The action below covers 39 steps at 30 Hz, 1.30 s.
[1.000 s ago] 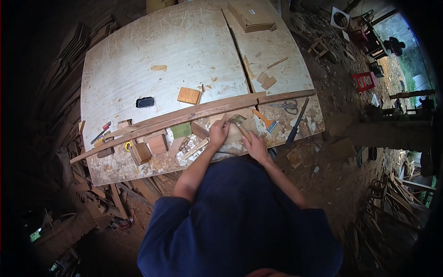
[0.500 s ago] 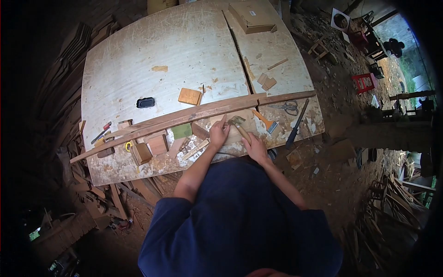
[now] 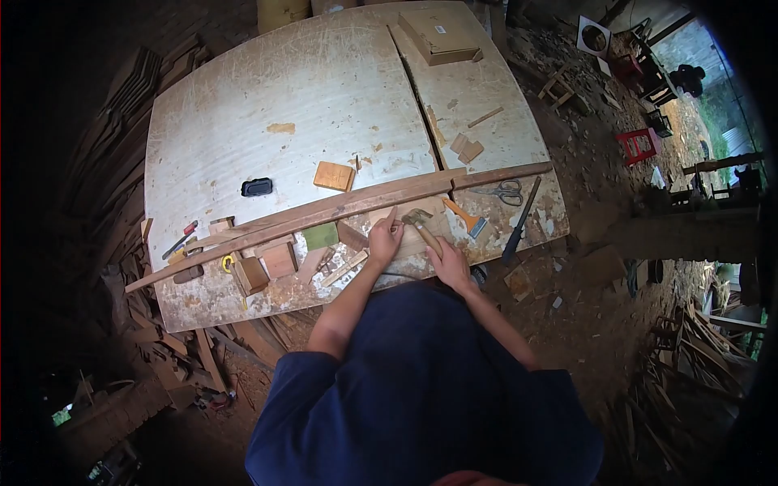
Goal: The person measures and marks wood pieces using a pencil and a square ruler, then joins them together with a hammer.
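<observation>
My right hand (image 3: 448, 263) is wrapped round the wooden handle of a hammer (image 3: 428, 235), whose metal head lies over a pale wooden board (image 3: 412, 245). Just left of the hammer head, my left hand (image 3: 385, 238) rests on the board with its index finger pointing away from me. Its other fingers are curled together, and what they pinch, if anything, is too small to tell. Beyond both hands, long brown wooden strips (image 3: 356, 202) run across the worktable (image 3: 267, 97). An orange-handled brush (image 3: 466, 217) lies right of the hammer.
Scissors (image 3: 502, 192) and a dark-handled saw or file (image 3: 521, 223) lie at the right. Toward the left are a green block (image 3: 321, 236), wooden blocks (image 3: 279, 259) and yellow tape (image 3: 228, 264). Farther back are a black tray (image 3: 257, 187), an orange-brown block (image 3: 334, 176) and a cardboard box (image 3: 438, 36).
The hammer head shows more clearly and sits slightly differently beside my left hand. The whole view has shifted a little. Both hands stay in nearly the same places.
</observation>
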{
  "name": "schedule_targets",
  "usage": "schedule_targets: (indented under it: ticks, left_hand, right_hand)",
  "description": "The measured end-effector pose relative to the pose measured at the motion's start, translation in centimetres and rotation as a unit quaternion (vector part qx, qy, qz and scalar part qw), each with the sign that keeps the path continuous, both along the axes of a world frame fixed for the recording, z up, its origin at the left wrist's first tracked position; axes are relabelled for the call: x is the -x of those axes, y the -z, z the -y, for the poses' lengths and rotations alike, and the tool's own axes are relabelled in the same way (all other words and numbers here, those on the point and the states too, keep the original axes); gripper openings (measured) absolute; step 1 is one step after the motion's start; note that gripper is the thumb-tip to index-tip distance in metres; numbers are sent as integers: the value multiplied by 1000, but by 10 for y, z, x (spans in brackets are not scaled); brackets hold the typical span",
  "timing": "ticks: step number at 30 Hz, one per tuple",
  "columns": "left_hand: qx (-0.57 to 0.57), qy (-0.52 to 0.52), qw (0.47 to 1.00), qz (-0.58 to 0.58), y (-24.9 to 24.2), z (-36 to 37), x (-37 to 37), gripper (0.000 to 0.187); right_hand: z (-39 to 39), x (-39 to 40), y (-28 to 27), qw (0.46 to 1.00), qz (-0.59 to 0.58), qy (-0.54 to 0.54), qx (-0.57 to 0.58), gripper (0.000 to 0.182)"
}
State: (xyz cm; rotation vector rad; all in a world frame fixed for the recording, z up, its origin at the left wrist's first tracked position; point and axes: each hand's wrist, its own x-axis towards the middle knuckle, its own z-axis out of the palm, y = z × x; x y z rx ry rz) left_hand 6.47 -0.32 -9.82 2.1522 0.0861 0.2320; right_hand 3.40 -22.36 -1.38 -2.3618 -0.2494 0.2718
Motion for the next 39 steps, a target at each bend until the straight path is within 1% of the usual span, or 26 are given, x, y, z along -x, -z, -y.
schedule_targets:
  ticks: [1, 2, 5, 7, 10, 13, 16, 17, 19, 20, 22, 23, 25, 26, 28, 29, 31, 34, 37, 39]
  left_hand:
    - [-10, -4, 1000, 1, -1, 1, -1, 60]
    - [-20, -7, 1000, -1, -1, 1, 0, 60]
    - [20, -4, 1000, -6, 0, 1, 2, 59]
    - [6, -3, 1000, -6, -2, 2, 3, 59]
    - [-3, -5, 1000, -9, -3, -1, 2, 58]
    - [1, 1, 1000, -14, 0, 1, 3, 58]
    - [-10, -1, 1000, -13, -4, 0, 1, 58]
    - [-14, -3, 1000, -16, -5, 1, 4, 58]
    - [-43, 16, 999, 0, -8, -1, 6, 64]
    - [-59, 26, 998, 7, -9, -3, 6, 67]
    - [-164, 34, 986, -25, -31, -7, 7, 84]
    - [-217, 39, 975, -40, -39, -9, 8, 92]
    - [-179, 30, 982, -59, -27, -12, 11, 104]
    - [-160, 26, 984, -67, -18, -12, 11, 111]
    - [-164, 27, 985, -50, -16, -13, 10, 112]
    - [-165, 27, 985, -44, -14, -13, 11, 113]
    - [-166, 23, 984, -57, -18, -13, 9, 109]
    - [-160, 24, 984, -72, -18, -11, 12, 107]
    - [-163, 25, 984, -74, -19, -12, 12, 105]
    - [-163, 25, 984, -69, -18, -12, 10, 104]
  right_hand:
    - [0, 0, 2, 999, 27, 1, -24, 34]
    - [0, -1, 3, 1000, 12, -4, -21, 34]
    - [4, -2, -2, 1000, -21, -9, -1, 34]
    - [1, -2, -3, 999, -30, -2, 17, 34]
    - [1, 4, -6, 1000, 3, 2, -19, 34]
    - [0, -3, 0, 997, -57, -22, 57, 34]
    - [-4, -1, -4, 1000, -21, 7, -3, 35]
    - [-4, 0, -6, 999, 14, 15, -26, 33]
    - [-4, 1, -13, 994, 83, 32, -69, 28]
    - [-4, 0, -16, 993, 86, 36, -76, 28]
    - [-6, 0, -23, 991, 91, 47, -91, 29]
    - [-5, 1, -17, 993, 84, 40, -77, 29]
    - [-2, 1, 1, 996, 72, 26, -50, 30]
    - [0, 0, 8, 999, 32, 22, -37, 31]
    - [-1, 2, 9, 999, -51, 12, -9, 32]
    - [1, 5, 9, 999, -38, 20, -21, 33]
    - [0, 5, -9, 998, -9, 31, -45, 35]
    - [2, 6, -5, 994, 50, 62, -69, 36]
    - [5, 4, 2, 996, 58, 29, -55, 37]
    - [7, 3, 6, 999, 29, 7, -28, 39]
